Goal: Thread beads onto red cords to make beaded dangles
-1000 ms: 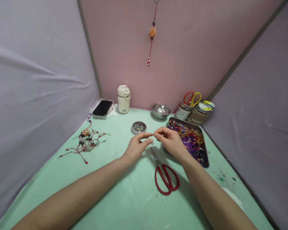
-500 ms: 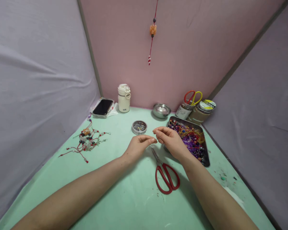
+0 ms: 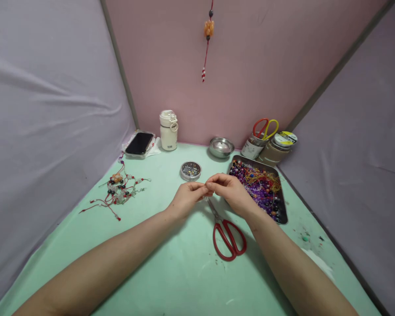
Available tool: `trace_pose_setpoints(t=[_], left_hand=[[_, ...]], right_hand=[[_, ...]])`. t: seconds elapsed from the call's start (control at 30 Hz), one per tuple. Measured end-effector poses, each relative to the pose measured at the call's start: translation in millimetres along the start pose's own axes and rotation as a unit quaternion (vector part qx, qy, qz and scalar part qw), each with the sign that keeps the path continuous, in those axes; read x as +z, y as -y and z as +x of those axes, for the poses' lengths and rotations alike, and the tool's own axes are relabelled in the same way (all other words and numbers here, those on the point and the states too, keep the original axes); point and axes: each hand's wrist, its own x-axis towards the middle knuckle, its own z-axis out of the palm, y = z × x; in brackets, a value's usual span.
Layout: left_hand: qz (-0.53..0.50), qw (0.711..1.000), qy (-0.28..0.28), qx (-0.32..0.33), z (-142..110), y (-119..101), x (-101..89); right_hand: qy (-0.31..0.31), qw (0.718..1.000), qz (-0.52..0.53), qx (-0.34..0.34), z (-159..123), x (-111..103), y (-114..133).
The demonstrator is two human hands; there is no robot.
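My left hand (image 3: 186, 198) is closed in a pinch, and a small cluster of clear beads (image 3: 206, 199) hangs just below its fingertips. My right hand (image 3: 232, 192) is also pinched, its fingertips meeting those of the left. Whatever lies between the right fingers is too small to make out. Right under the hands, red-handled scissors (image 3: 229, 241) lie on the green table, tips pointing toward the beads. A round clear case of small metallic pieces (image 3: 191, 170) sits just beyond my left hand. Partly behind my right forearm is a dark tray (image 3: 285, 215) of mixed beads and cords.
Beaded red cords (image 3: 120, 188) lie at left. Along the back stand a phone (image 3: 140, 144), a white bottle (image 3: 169, 131), a metal bowl (image 3: 221, 148), a jar (image 3: 251, 148) holding red and yellow handles, and a lidded jar (image 3: 274, 153). A beaded cord (image 3: 209, 29) hangs above.
My hands have come together, the right fingertips moving left to meet the left ones. The clear beads have shifted slightly left with the left hand. The camera view has tilted a little.
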Motion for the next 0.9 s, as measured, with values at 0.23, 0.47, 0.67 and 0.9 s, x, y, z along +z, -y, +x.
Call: trace_pose_setpoints(t=[0.23,0.47,0.67,0.9], left_hand=[[-0.021,0.999,0.043,-0.017,2,5,0.5],[-0.086,0.992,0.048,-0.075,-3,2,5.3],[-0.126,0.985,0.059,-0.104,-4,0,6.4],[-0.140,0.982,0.047,-0.115,-4,0,6.1]], right_hand=[[-0.066,0.997,-0.009,-0.027,2,-4,-3],[-0.135,0.989,0.046,-0.028,8,-10,-9],[-0.167,0.979,0.117,-0.011,13,-15,-12],[-0.166,0.977,0.133,0.002,13,-17,-9]])
